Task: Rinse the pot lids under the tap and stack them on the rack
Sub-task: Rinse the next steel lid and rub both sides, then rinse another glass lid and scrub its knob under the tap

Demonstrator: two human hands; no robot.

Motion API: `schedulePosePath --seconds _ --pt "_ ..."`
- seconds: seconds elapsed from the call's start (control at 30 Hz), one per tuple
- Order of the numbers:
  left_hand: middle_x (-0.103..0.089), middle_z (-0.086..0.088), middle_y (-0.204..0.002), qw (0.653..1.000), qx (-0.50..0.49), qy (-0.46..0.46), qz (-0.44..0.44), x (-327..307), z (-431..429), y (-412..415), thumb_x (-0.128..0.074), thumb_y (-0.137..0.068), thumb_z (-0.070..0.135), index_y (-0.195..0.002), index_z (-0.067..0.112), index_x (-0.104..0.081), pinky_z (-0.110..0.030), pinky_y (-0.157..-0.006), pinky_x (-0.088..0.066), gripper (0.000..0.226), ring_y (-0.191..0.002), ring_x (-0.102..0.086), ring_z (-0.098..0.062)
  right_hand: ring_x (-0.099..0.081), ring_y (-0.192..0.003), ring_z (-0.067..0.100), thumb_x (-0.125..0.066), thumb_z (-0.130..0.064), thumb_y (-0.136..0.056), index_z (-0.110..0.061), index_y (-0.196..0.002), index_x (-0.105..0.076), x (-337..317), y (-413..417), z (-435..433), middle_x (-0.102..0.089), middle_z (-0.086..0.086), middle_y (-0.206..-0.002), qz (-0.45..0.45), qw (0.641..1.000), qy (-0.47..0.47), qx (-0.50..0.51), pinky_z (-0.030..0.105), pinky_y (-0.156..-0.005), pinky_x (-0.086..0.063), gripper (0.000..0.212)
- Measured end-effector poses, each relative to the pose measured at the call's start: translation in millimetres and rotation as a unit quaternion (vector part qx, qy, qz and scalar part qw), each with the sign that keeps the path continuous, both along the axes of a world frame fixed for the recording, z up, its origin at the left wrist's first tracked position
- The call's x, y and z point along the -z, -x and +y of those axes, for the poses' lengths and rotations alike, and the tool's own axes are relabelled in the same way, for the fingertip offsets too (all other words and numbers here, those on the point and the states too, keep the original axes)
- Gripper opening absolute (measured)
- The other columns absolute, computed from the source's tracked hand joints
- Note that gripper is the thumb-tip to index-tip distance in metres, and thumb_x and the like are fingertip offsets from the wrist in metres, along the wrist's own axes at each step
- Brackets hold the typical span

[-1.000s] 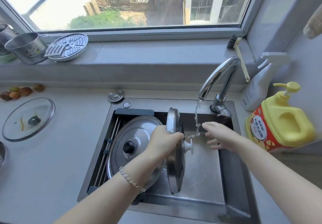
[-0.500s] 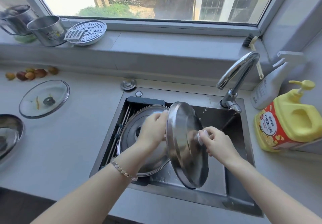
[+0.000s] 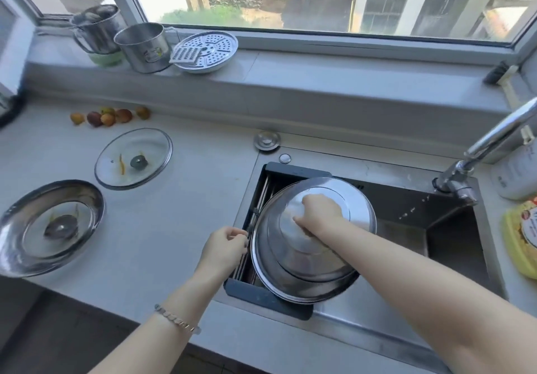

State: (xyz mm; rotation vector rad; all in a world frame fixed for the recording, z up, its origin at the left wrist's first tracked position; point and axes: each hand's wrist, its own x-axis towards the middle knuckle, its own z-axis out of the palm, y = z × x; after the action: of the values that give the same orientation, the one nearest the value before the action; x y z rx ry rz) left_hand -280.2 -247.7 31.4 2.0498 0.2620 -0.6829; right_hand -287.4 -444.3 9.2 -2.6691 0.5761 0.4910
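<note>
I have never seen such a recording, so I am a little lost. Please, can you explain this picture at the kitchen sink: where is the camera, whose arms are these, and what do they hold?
There is no machine here. A person wears a camera on the head, so you look down along their own two arms. The right hand grips a steel lid at its centre, over the dark rack that sits in the left part of the sink. The left hand is beside the rack's edge with its fingers curled; whether it grips anything is unclear. The tap stands at the right. On the counter lie a glass lid and another steel lid.
</note>
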Motion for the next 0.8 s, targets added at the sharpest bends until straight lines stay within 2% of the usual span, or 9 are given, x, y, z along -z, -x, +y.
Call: schedulePosePath --seconds 0.13,0.23,0.37,0.5,0.57,0.67,0.8 --pt "-0.065 -0.004 -0.089 1.000 0.015 -0.008 0.008 6.3 14.4 -12.0 -0.047 -0.089 0.010 -0.082 0.019 -0.059 -0.036 -0.083 -0.051 0.017 -0.083 -0.064 -0.018 -0.058 -0.099 0.029 -0.051 -0.023 -0.090 -0.007 -0.107 -0.056 15.8 -16.5 11.7 -0.058 0.012 -0.113 0.014 0.999 -0.017 0.035 0.028 -0.067 -0.037 0.024" --pt "-0.065 -0.002 -0.086 1.000 0.021 -0.010 0.015 9.2 17.9 -22.1 -0.046 -0.088 0.010 -0.083 0.019 -0.059 -0.035 -0.081 -0.051 0.017 -0.090 -0.065 -0.023 -0.054 -0.095 0.031 -0.051 -0.021 -0.090 -0.007 -0.116 -0.048 21.0 -24.4 20.1 -0.046 0.014 -0.121 0.014 0.995 -0.063 0.081 0.029 -0.069 -0.036 0.030" --pt "-0.067 -0.008 -0.094 0.999 0.030 -0.003 0.023 10.8 16.4 -29.1 -0.044 -0.089 0.010 -0.081 0.021 -0.057 -0.035 -0.084 -0.051 0.019 -0.093 -0.065 -0.024 -0.058 -0.097 0.033 -0.054 -0.023 -0.091 -0.011 -0.135 -0.035 21.7 -27.5 17.8 -0.033 0.015 -0.131 0.020 0.995 -0.093 0.037 0.032 -0.080 -0.044 0.049" --pt "-0.066 -0.008 -0.097 0.999 0.026 -0.003 0.030 11.4 14.4 -27.8 -0.043 -0.089 0.009 -0.081 0.021 -0.057 -0.033 -0.081 -0.051 0.021 -0.091 -0.065 -0.022 -0.055 -0.103 0.033 -0.051 -0.019 -0.090 -0.010 -0.130 -0.039 12.6 -25.1 13.5 -0.036 0.015 -0.130 0.011 0.997 -0.074 0.002 0.034 -0.083 -0.046 0.042" --pt "-0.063 -0.005 -0.091 0.999 0.004 0.013 0.032 9.2 14.6 -26.5 -0.039 -0.091 0.008 -0.085 0.017 -0.058 -0.029 -0.070 -0.049 0.021 -0.084 -0.062 -0.020 -0.052 -0.106 0.031 -0.049 -0.019 -0.091 -0.011 -0.129 -0.042 4.8 -27.0 13.0 -0.038 0.012 -0.129 -0.006 0.998 -0.058 -0.026 0.034 -0.083 -0.046 0.040" --pt "-0.059 -0.004 -0.087 0.997 -0.060 0.034 0.036 3.5 19.6 -28.5 -0.037 -0.092 0.006 -0.099 0.009 -0.057 -0.028 -0.066 -0.046 0.021 -0.083 -0.060 -0.021 -0.051 -0.111 0.028 -0.047 -0.021 -0.091 -0.014 -0.129 -0.047 -9.3 -33.0 18.7 -0.045 0.010 -0.126 -0.030 0.994 -0.074 -0.076 0.034 -0.087 -0.044 0.039" --pt "-0.060 -0.011 -0.097 0.980 -0.180 0.078 0.032 1.0 44.1 -48.1 -0.038 -0.094 0.007 -0.110 0.009 -0.050 -0.030 -0.070 -0.051 0.020 -0.080 -0.062 -0.021 -0.055 -0.104 0.022 -0.048 -0.021 -0.090 -0.015 -0.115 -0.060 -23.7 -46.0 37.2 -0.060 0.005 -0.114 -0.049 0.983 -0.099 -0.149 0.028 -0.081 -0.043 0.028"
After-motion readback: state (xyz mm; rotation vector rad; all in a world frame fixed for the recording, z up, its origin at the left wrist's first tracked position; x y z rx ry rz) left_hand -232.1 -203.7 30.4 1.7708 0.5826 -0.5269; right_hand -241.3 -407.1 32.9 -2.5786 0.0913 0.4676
